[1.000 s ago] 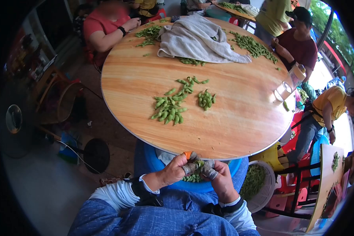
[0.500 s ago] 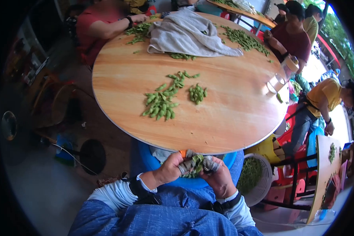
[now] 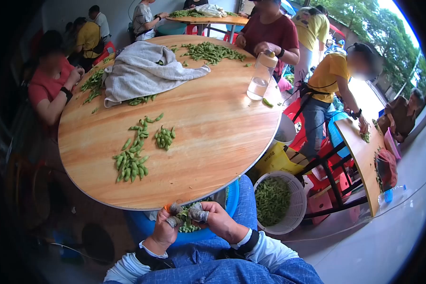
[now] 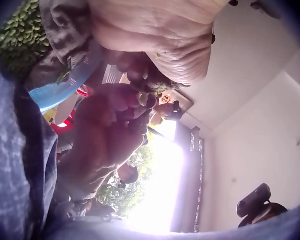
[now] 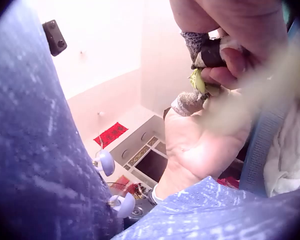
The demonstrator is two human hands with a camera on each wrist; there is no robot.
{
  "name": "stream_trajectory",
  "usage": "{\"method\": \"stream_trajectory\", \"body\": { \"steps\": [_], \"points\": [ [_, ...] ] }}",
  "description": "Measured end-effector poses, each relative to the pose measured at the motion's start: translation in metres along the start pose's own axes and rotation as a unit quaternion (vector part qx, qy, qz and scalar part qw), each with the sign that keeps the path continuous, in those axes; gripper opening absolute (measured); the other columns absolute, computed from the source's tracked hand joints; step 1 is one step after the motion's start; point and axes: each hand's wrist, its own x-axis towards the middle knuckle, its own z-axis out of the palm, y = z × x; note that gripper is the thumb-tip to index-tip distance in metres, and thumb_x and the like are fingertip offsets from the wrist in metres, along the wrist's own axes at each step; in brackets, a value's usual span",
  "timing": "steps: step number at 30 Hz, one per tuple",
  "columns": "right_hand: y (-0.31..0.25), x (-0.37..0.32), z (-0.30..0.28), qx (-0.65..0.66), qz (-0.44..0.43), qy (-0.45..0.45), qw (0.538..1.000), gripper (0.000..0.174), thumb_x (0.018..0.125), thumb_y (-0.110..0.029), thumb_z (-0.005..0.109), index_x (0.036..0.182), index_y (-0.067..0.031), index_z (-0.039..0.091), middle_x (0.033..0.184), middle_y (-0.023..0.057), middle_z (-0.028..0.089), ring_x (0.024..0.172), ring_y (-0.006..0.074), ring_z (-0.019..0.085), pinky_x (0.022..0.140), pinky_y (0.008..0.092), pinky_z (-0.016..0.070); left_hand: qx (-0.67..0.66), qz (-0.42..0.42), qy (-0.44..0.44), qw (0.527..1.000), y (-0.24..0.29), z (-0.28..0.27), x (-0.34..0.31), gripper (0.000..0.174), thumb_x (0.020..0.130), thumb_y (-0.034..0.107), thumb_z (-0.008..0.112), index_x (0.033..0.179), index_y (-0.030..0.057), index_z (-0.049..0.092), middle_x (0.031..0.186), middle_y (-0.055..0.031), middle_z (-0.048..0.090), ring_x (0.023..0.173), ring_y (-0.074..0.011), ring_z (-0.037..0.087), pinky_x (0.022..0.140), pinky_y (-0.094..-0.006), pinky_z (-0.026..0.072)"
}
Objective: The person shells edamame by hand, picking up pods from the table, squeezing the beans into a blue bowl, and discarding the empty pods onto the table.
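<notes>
Both hands meet above a blue basin (image 3: pixel 234 198) at the near table edge, with wrapped thumbs and fingers. Green pods (image 3: pixel 184 218) lie between them in the head view. My left hand (image 3: pixel 165 229) curls its fingers round pods on the left side. My right hand (image 3: pixel 218 220) pinches at the same pods from the right. In the right wrist view a pale green pod (image 5: pixel 198 82) sits between the fingertips of the two hands. The left wrist view shows the left palm (image 4: pixel 155 30) large at the top; its fingertips are dark there.
The round wooden table (image 3: pixel 208 123) bears loose pods (image 3: pixel 130 163), a small pod pile (image 3: pixel 164 137), a grey towel (image 3: pixel 142 71) and a clear bottle (image 3: pixel 261 75). A white basket (image 3: pixel 296 208) of pods stands on the floor at the right. Several people are around the tables.
The head view has swung to the right, so the table now appears further left. Both hands stay together at the pods, their fingers slightly shifted.
</notes>
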Motion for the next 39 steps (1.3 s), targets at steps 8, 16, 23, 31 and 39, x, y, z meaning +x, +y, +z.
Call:
{"method": "stream_trajectory", "body": {
  "steps": [8,16,23,31,39],
  "points": [
    [-0.014,-0.03,-0.039,-0.166,-0.114,0.167,0.965,0.014,0.079,-0.013,0.052,0.087,-0.003,0.058,0.072,-0.0008,0.056,0.063,0.0078,0.049,0.055,0.0201,0.0374,0.47,0.157,-0.135,0.858,0.013,0.004,-0.004,0.031,0.073,0.001,0.052,0.103,0.0026,0.053,0.093,-0.0088,0.058,0.085,-0.0197,0.056,0.075,-0.0294,0.0426],
    [0.016,-0.074,-0.191,-0.328,-0.133,0.433,0.829,0.006,0.076,-0.002,0.053,0.079,0.0034,0.055,0.066,-0.0004,0.051,0.06,0.0064,0.045,0.054,0.0201,0.037,0.558,0.332,-0.03,0.76,0.078,-0.003,-0.004,0.021,0.074,0.006,0.06,0.094,0.001,0.057,0.085,-0.0098,0.058,0.072,-0.0197,0.057,0.063,-0.0278,0.0465],
    [0.024,-0.055,-0.16,-0.176,-0.149,0.371,0.9,0.01,0.078,-0.009,0.057,0.079,0.0012,0.056,0.066,0.0016,0.056,0.055,0.0069,0.048,0.051,0.0187,0.0361,0.712,0.235,0.181,0.637,0.146,-0.085,0.073,0.017,0.073,0.002,0.056,0.09,-0.0022,0.055,0.068,-0.0115,0.058,0.058,-0.0173,0.055,0.054,-0.0285,0.0435],
    [-0.002,-0.029,-0.076,-0.266,-0.217,0.258,0.903,0.011,0.079,-0.001,0.057,0.088,0.0045,0.057,0.075,0.0034,0.058,0.068,0.0086,0.052,0.065,0.0212,0.0426,0.729,0.094,0.09,0.672,0.17,-0.089,0.081,0.017,0.068,0.0,0.054,0.085,-0.0023,0.054,0.062,-0.0142,0.055,0.058,-0.0264,0.054,0.054,-0.0318,0.0416],
    [-0.013,-0.005,-0.019,-0.281,-0.209,0.136,0.927,0.015,0.081,-0.003,0.054,0.094,0.0035,0.056,0.083,0.0057,0.06,0.075,0.0109,0.055,0.07,0.0232,0.0441,0.671,0.188,0.154,0.7,0.174,-0.073,0.065,0.014,0.07,0.001,0.057,0.083,-0.0018,0.053,0.063,-0.0073,0.055,0.058,-0.0157,0.054,0.052,-0.0273,0.042]
  ]
}}
